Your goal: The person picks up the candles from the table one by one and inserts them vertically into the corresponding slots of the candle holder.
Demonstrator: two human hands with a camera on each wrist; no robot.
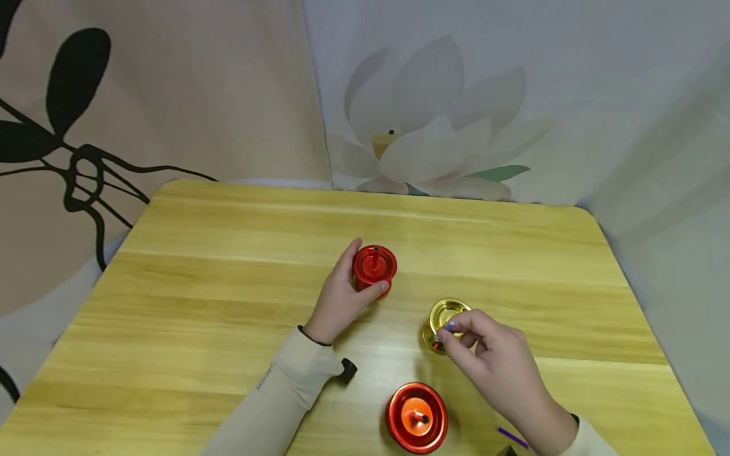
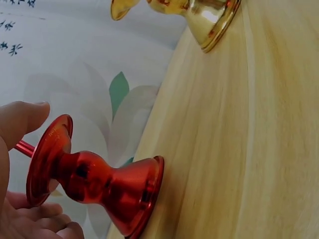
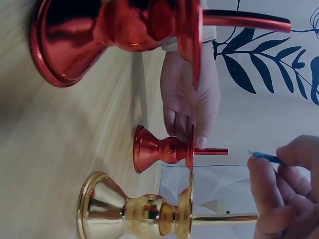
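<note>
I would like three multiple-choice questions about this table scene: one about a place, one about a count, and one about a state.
1. Where does the gold metal spool-shaped stand sit?
A. left of the left hand
B. under the right hand's fingertips
C. at the table's far edge

2. How many red metal spool-shaped stands are on the yellow wooden table?
A. one
B. two
C. three

3. What does the left hand do?
A. lies flat on the table
B. holds the far red stand
C. lifts the near red stand

Answers:
1 B, the right hand pinches a small blue piece over it.
2 B, one far and one near.
3 B, thumb and fingers curl round it.
</note>
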